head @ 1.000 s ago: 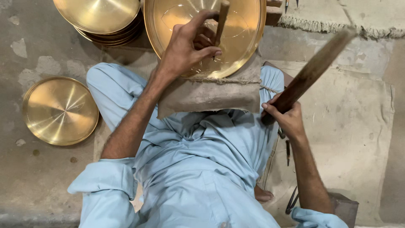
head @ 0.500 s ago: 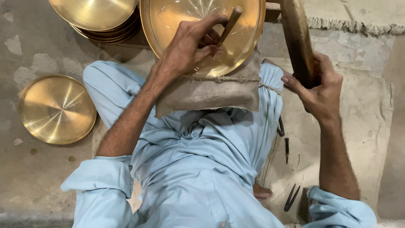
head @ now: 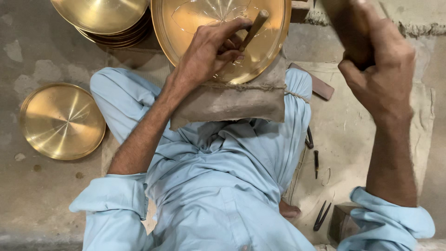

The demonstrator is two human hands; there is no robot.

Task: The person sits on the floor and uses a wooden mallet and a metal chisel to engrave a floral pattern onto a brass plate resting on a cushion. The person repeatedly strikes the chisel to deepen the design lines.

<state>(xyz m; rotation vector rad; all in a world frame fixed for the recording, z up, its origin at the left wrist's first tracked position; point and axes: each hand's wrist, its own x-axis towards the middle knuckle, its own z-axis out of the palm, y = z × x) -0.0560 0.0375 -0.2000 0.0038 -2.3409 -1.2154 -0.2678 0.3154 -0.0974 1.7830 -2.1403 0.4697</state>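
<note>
Bare concrete floor (head: 28,51) underneath, with a loose brass plate (head: 62,121) lying at left and a stack of brass plates (head: 104,21) at far left. Left hand (head: 206,53) clenched around a slim punch (head: 253,30), tip set slanting on the engraved brass plate (head: 218,37) propped on a cloth-wrapped pad (head: 232,102) over the lap. Right hand (head: 378,69), fingers wrapped on a wooden mallet (head: 346,28), swung up from low at right a second earlier to high at far right, cocked for a blow on the punch.

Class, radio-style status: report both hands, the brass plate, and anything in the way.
Left hand grips punch, tip on brass plate. Right hand raised, gripping wooden mallet. Plate rests on padded block. Nothing between mallet and punch.
</note>
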